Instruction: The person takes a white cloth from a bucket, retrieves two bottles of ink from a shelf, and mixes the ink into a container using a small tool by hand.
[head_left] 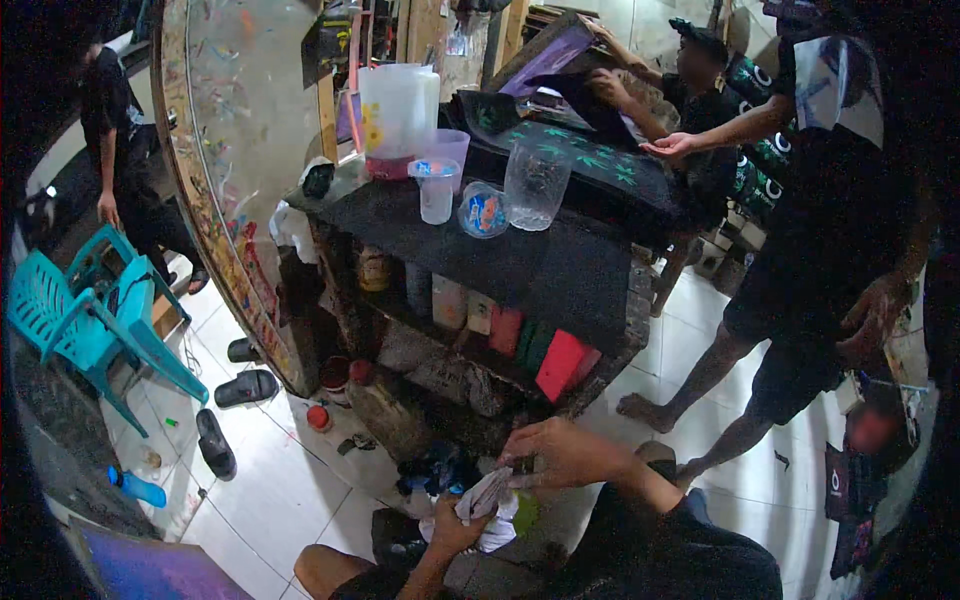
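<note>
Low in front of me, my left hand (pixel 458 527) is closed around a crumpled white cloth (pixel 486 497). Just above the cloth's upper right end is my right hand (pixel 560 452), its fingers curled towards the thumb. Whatever sits between those fingers is too small and dim to make out. Below the cloth more white fabric hangs, with a green patch (pixel 525 512) beside it. A dark bundle (pixel 435 472) lies right behind the cloth, at the foot of a black-topped table (pixel 560 270).
On the table stand a pitcher (pixel 398 120), a plastic cup (pixel 435 195) and a clear tub (pixel 537 185). Its shelf holds coloured blocks (pixel 567 365). One person (pixel 810 220) stands at right; another (pixel 690 85) handles a dark panel behind. Teal chairs (pixel 95 310) and sandals (pixel 245 388) are left.
</note>
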